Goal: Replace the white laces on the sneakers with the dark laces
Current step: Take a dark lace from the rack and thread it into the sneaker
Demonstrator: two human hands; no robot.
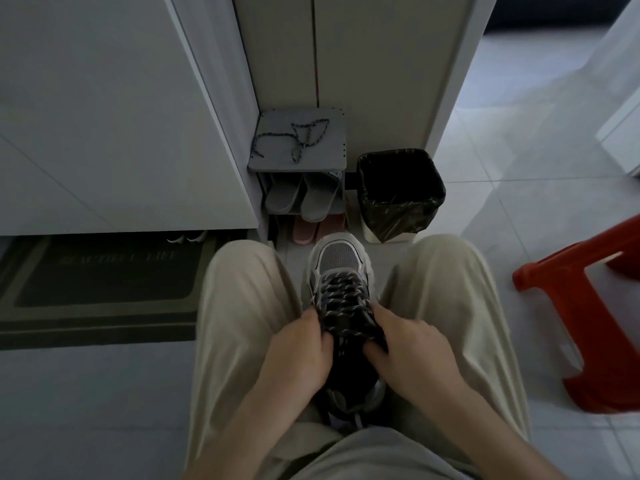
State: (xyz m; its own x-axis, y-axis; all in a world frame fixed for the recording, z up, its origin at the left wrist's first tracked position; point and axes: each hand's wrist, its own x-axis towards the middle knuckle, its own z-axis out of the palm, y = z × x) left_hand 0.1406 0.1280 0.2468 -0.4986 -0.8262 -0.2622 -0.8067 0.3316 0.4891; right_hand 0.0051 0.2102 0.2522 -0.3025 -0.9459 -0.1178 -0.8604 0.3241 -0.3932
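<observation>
Sneaker (341, 258) lies dead ahead, toe pointing away, dark lace (343, 299) already threaded up it. Left hand (298, 344) and right hand (412, 344) sit either side of its near end, equally close, each grip pinching the lace by the top eyelets (spare lace (300, 140) is on the rack (332, 148)).

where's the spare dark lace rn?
Head view, upper centre: the spare dark lace lies on top of the grey shoe rack, left of the black-lined bin, above the grey slippers, beyond the sneaker that the left hand and right hand hold.
</observation>
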